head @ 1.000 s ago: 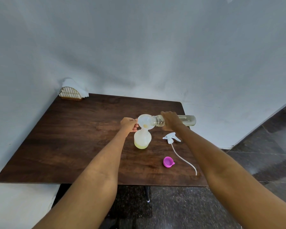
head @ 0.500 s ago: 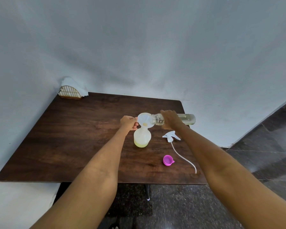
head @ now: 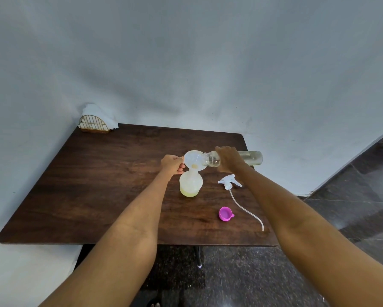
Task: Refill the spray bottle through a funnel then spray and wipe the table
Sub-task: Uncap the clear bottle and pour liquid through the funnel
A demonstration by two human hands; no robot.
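Note:
A round translucent spray bottle (head: 191, 185) stands on the dark wooden table (head: 102, 185) with yellowish liquid in its bottom. A white funnel (head: 193, 161) sits in its neck. My left hand (head: 172, 163) pinches the funnel's left rim. My right hand (head: 229, 159) grips a clear plastic bottle (head: 250, 157) lying almost level, its mouth over the funnel's right edge. A little pale liquid lies in it. The white trigger sprayer head (head: 229, 183) with its long tube lies on the table to the right.
A pink cap (head: 225, 214) lies near the table's front right. A gold wire napkin holder (head: 95, 124) with white napkins stands at the back left corner against the wall. Dark tiled floor (head: 352, 207) runs right of and below the table.
Both hands, the funnel and the tilted bottle keep the same pose. The view has shifted slightly.

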